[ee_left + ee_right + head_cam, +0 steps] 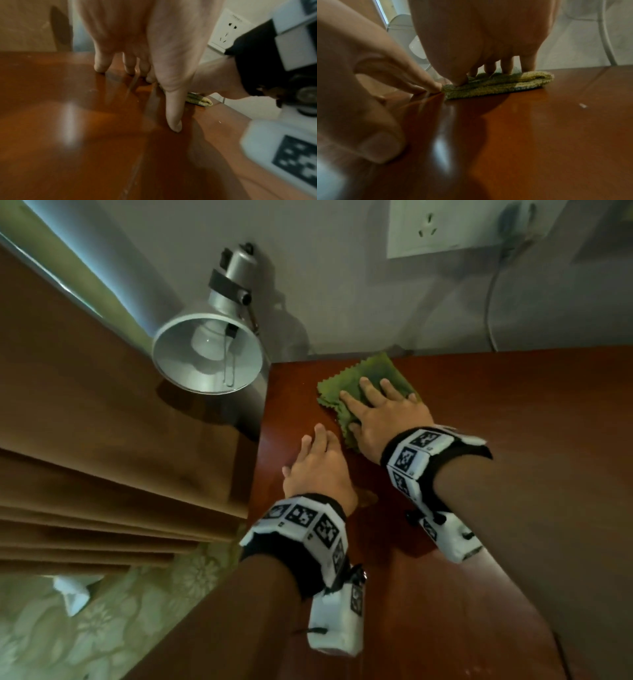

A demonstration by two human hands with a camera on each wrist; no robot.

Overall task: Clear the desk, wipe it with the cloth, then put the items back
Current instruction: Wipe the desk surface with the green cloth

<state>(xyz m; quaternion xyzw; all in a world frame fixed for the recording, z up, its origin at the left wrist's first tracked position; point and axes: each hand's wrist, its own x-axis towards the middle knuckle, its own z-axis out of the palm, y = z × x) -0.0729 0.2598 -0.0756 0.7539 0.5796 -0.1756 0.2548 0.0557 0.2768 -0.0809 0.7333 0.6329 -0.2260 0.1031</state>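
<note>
A folded green cloth (346,385) lies on the red-brown desk (496,412) near its back left corner. My right hand (383,409) lies flat on the cloth with straight, spread fingers pressing it down; the right wrist view shows the fingertips (528,65) on the cloth (501,85). My left hand (317,463) rests flat on the bare desk top just left of and nearer than the cloth, holding nothing. In the left wrist view its fingers (172,115) touch the wood (68,121), and a bit of cloth (200,100) shows under my right hand.
A silver desk lamp (209,350) hangs over the gap left of the desk, close to the cloth. Brown curtains (85,405) fill the left side. A wall socket (442,227) with a plug and cable (489,302) sits on the wall behind the desk.
</note>
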